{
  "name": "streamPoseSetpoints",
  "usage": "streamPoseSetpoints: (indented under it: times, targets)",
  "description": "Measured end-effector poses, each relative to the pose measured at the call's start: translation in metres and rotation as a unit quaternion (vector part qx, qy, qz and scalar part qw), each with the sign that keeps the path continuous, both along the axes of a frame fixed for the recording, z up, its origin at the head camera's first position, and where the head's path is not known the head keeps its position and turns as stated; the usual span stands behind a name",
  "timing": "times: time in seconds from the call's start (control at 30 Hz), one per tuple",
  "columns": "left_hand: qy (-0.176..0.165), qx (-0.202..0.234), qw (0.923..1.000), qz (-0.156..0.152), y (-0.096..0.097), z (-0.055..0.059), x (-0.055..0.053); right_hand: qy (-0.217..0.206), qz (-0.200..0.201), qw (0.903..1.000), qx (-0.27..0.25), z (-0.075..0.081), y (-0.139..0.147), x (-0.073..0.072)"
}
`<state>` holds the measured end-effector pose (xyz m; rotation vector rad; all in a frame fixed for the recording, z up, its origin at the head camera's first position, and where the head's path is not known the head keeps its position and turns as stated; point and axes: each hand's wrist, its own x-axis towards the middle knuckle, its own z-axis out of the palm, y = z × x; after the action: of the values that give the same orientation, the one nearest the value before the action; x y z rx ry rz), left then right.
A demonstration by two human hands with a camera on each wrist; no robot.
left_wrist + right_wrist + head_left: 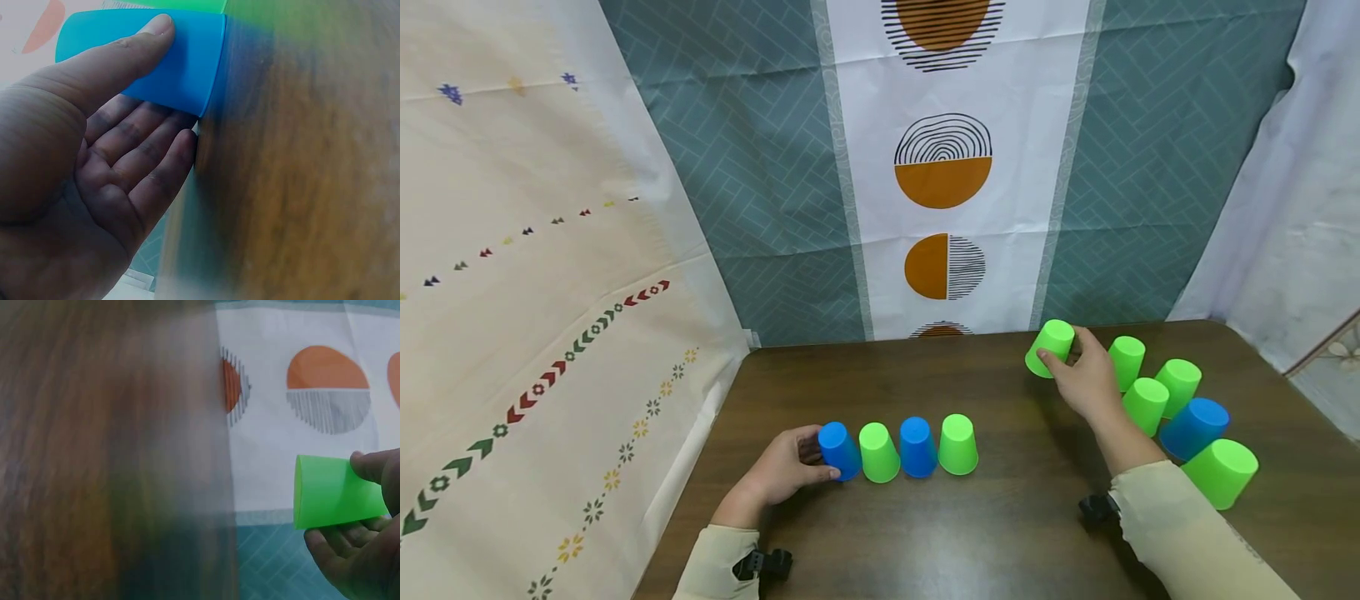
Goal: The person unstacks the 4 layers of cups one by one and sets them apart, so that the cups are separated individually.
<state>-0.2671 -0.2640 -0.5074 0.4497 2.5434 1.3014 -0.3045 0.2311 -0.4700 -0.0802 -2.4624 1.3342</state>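
My left hand (781, 468) holds an upside-down blue cup (840, 452) at the left end of a row, thumb on its near side and fingers behind. In the left wrist view the thumb lies across the blue cup (194, 56), whose rim is at the tabletop. Beside it stand a green cup (878, 454), a second blue cup (917, 448) and another green cup (958, 446), all upside down. Toward the back right, my right hand (1088, 379) grips a green cup (1049, 343) between thumb and fingers. The right wrist view shows this green cup (331, 492) raised off the table.
Right of my right forearm stands a group of upside-down cups: several green ones, such as the nearest green cup (1221, 475), and one blue cup (1197, 427). A patterned curtain (767, 167) hangs behind the brown wooden table (1000, 533). Pale cloths hang at both sides.
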Motion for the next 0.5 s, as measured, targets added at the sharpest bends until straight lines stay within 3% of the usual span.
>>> streamPoseSetpoints:
  times: [0.5]
  targets:
    - [0.000,0.000,1.0000,-0.004,0.001,0.002,0.001,-0.034,-0.029,0.9983,0.038,-0.021,0.013,-0.012]
